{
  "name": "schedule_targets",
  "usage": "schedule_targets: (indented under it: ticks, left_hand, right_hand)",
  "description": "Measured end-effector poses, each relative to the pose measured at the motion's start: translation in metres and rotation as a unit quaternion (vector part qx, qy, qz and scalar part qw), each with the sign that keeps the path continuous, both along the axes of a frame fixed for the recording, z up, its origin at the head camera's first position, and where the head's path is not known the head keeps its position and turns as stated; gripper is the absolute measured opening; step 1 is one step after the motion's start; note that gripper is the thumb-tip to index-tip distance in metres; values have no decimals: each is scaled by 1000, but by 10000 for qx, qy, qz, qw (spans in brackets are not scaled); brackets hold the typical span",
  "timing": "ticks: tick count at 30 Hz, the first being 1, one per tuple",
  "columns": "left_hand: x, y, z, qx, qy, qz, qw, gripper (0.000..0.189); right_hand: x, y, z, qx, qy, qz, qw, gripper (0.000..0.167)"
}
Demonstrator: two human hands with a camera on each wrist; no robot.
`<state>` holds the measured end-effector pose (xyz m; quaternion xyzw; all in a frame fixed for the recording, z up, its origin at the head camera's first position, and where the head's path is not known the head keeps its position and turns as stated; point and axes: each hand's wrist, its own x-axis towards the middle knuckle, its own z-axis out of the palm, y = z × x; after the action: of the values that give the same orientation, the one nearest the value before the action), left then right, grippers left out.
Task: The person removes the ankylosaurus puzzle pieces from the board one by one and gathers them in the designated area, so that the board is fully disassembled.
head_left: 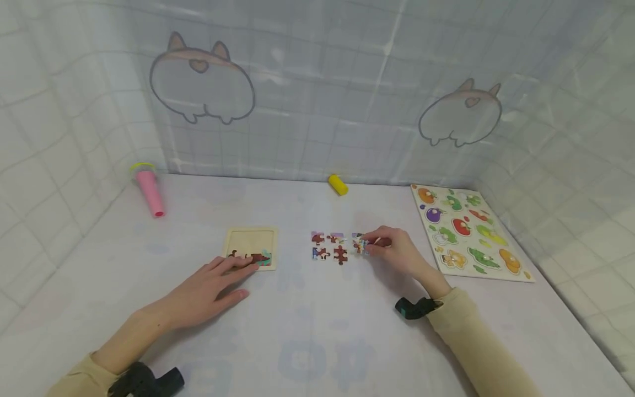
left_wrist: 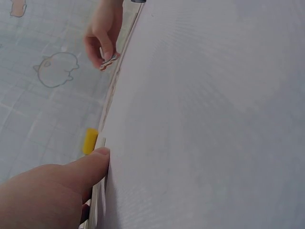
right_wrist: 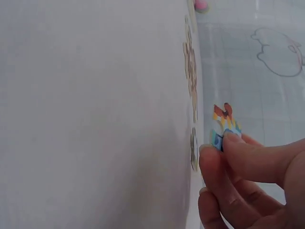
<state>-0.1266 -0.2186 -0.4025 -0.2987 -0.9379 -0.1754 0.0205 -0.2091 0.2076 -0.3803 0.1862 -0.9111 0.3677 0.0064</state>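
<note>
My left hand (head_left: 205, 292) lies with extended fingers over the lower left of a square wooden puzzle tray (head_left: 252, 238). Brown and teal jigsaw pieces (head_left: 262, 258) fill part of the tray's bottom row, partly hidden by the fingertips. To the right of the tray, my right hand (head_left: 399, 253) pinches a jigsaw piece (right_wrist: 223, 121) between thumb and fingers. Orange, yellow and blue show on that piece, and in the right wrist view it is lifted above the table. Several loose jigsaw pieces (head_left: 340, 255) are laid out in two rows just left of this hand.
A board with vegetable pictures (head_left: 463, 234) lies at the right. Toward the back sits a short yellow cylinder (head_left: 338, 184), and a pink tapered object (head_left: 150, 192) with a yellow-green ring is at the back left. Curtain-like tiled sheeting (head_left: 317, 99) rises behind the table.
</note>
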Motion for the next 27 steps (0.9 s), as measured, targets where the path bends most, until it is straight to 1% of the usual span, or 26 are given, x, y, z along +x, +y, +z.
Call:
schedule_targets:
  ticks: [4,10,15,20,27]
  left_hand:
    - [0,0,0,34,-19,26,10000,53]
    - [0,-2,-1,32,6,11,10000,53]
    - [-1,-2,-2,3,-31,8,10000,54]
    - [-1,-1,-2,16,-29,-4,10000,55]
    - [-1,-2,-1,31,-24,1,10000,54]
  right_hand:
    - [-2,4,-1,158,-35,96,9998,21]
    - [-2,3,-2,209,-208,438,9986,17]
    - [-2,2,-5,212,-141,551,9982,17]
    - [-2,3,-8,278,-118,668,9973,20]
    - [-3,3,-11,347,-3,714,9968,24]
